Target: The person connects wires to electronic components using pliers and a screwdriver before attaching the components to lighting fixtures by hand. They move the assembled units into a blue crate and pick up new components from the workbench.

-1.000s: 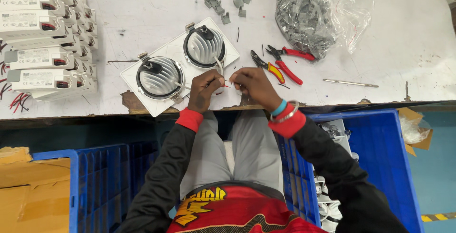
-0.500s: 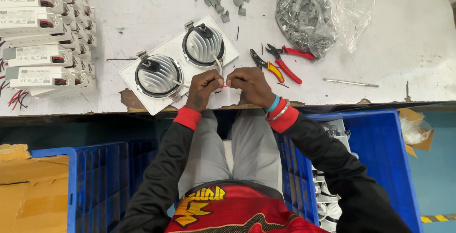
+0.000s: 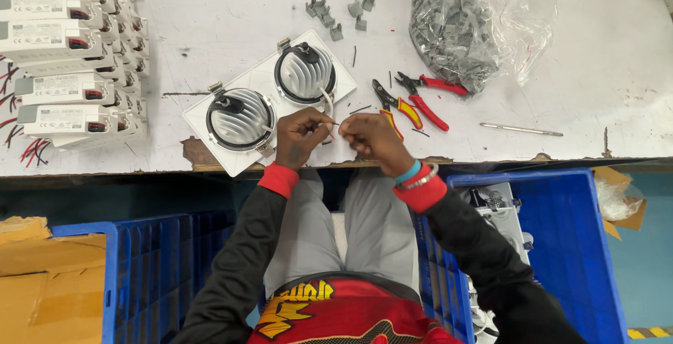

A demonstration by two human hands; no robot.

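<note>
white wire [image 3: 328, 105] pinched between left hand [image 3: 300, 136] and right hand [image 3: 371, 137], beside twin lamp [image 3: 270, 98]

White worktable [image 3: 210, 14] bears twin downlight [image 3: 270, 98], pliers [image 3: 427, 98], driver boxes [image 3: 63, 49]

**Two hands pinch thin wires beside a twin downlight**

At the near edge of the white counter [image 3: 210, 7], the left hand [image 3: 300, 137] and right hand [image 3: 371, 140] meet close together, their fingers [image 3: 345, 128] pinched on thin wires [image 3: 327, 105] that run from a white twin downlight fitting [image 3: 270, 98]. The fitting lies tilted, its two round ribbed heat sinks facing up. Just right of the hands lie two red-handled pliers [image 3: 420, 98]. Farther back sits a clear bag of grey clips [image 3: 456, 28], with loose grey clips [image 3: 329, 16] beside it. White driver boxes [image 3: 63, 70] are stacked at the left. Blue crates [image 3: 561, 246] flank the person's knees.
</note>
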